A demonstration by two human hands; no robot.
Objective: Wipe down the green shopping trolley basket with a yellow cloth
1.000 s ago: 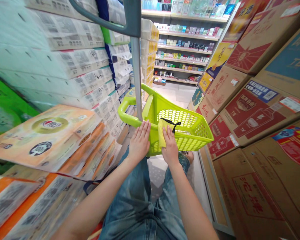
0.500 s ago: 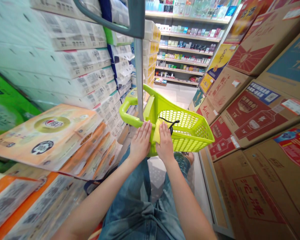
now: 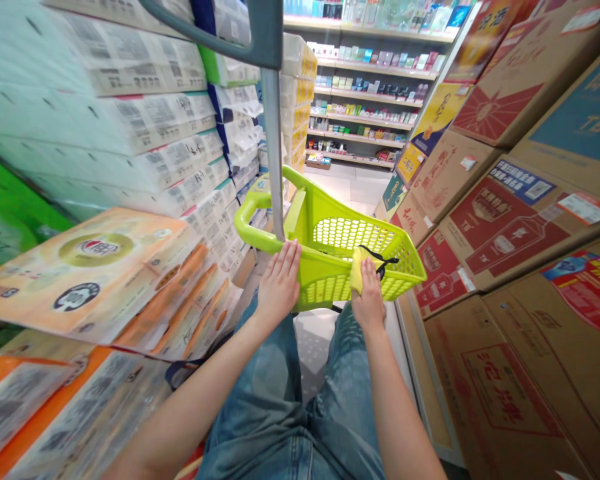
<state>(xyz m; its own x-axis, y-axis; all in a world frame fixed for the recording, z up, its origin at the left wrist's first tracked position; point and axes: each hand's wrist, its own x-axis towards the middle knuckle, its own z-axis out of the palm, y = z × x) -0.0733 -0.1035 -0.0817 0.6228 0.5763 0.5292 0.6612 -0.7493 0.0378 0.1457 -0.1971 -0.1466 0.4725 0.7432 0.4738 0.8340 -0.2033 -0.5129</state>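
Note:
A lime-green plastic shopping basket [image 3: 400,253] on a grey pull handle pole [image 3: 273,147] stands in the aisle in front of my knees. My left hand [image 3: 280,283] lies flat on the basket's near rim by the pole, fingers stretched out. My right hand [image 3: 367,297] presses a yellow cloth [image 3: 356,270] with a black loop against the near rim, toward the basket's right corner. My fingers are folded over the cloth.
Stacked packs of tissue paper [image 3: 95,267] fill the left side. Cardboard boxes [image 3: 505,220] are stacked along the right. Store shelves [image 3: 370,100] with small goods stand at the far end of the narrow white floor [image 3: 350,187].
My right hand slid the yellow cloth along the near rim from beside my left hand to the right corner. My left hand stayed put.

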